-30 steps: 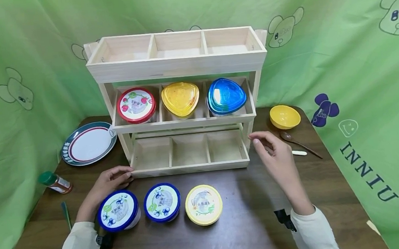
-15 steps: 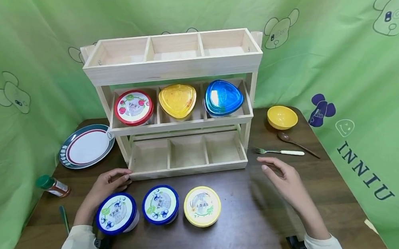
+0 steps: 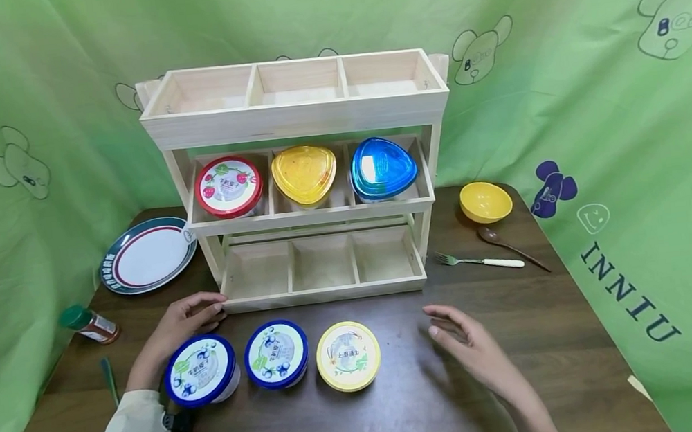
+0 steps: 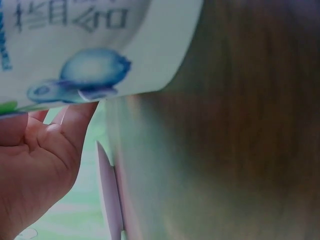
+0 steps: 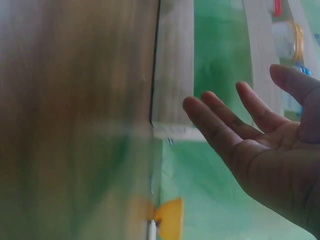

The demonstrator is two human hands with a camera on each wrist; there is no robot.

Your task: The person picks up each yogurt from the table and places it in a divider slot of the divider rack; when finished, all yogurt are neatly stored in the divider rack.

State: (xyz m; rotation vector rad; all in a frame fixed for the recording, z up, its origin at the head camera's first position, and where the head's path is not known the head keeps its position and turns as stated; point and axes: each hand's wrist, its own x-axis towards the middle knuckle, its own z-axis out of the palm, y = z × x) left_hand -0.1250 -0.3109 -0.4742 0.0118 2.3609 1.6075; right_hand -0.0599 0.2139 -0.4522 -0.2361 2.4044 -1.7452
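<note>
A wooden three-tier rack stands at the back of the table. At the left corner of its lowest tray, my left hand touches the wood with its fingertips; a tub hides part of this hand in the left wrist view. Two blue-lidded tubs and one yellow-lidded tub stand in a row before the rack. My right hand hovers right of the yellow-lidded tub, holding nothing. In the right wrist view, its fingers are spread and relaxed.
The middle tier holds a red-lidded tub, a yellow-lidded container and a blue-lidded container. A plate and a green-capped jar lie left; a yellow bowl, brown spoon and fork lie right.
My right hand has moved from the rack's lower right side toward the front and slightly left, uncovering the fork. The left hand stays at the tray's corner.
</note>
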